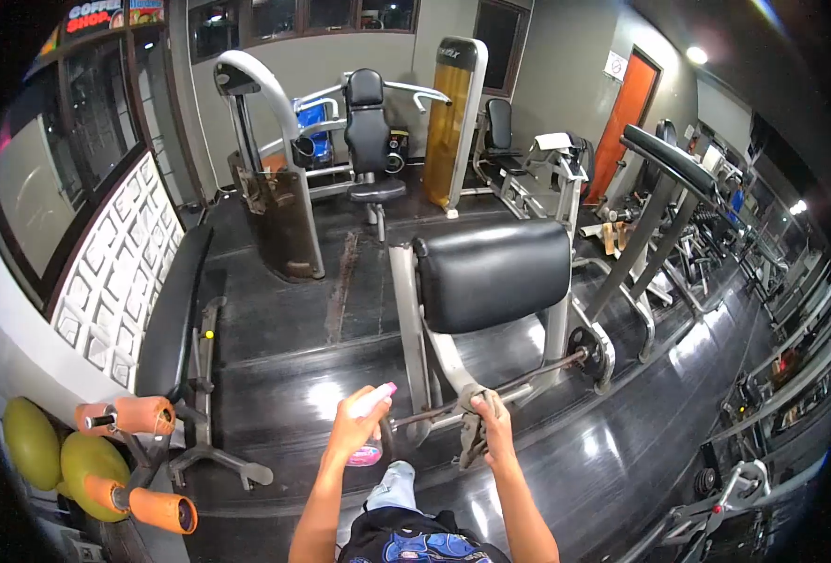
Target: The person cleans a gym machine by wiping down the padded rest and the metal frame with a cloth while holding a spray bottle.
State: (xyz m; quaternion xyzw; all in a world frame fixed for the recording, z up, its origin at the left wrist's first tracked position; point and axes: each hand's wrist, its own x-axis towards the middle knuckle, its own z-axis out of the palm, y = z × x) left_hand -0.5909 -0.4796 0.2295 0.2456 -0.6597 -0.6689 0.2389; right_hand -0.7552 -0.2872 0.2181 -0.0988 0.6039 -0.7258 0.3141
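A spray bottle (366, 454) with a white and pink top is in my left hand (354, 424), its fingers wrapped round the neck. My right hand (496, 430) grips a crumpled grey-brown cloth (474, 433), which hangs down below the fingers. Just beyond both hands stands a gym bench frame with a wide black pad (495, 275). A metal bar (519, 380) with a dark weight plate (580, 345) at its right end runs low across that frame, passing behind the cloth.
A long black bench (173, 314) with orange foam rollers (146, 413) is at the left, beside green balls (92, 469). Farther back stands a seated press machine (369, 136). More machines line the right side. Dark floor (275, 375) lies between them.
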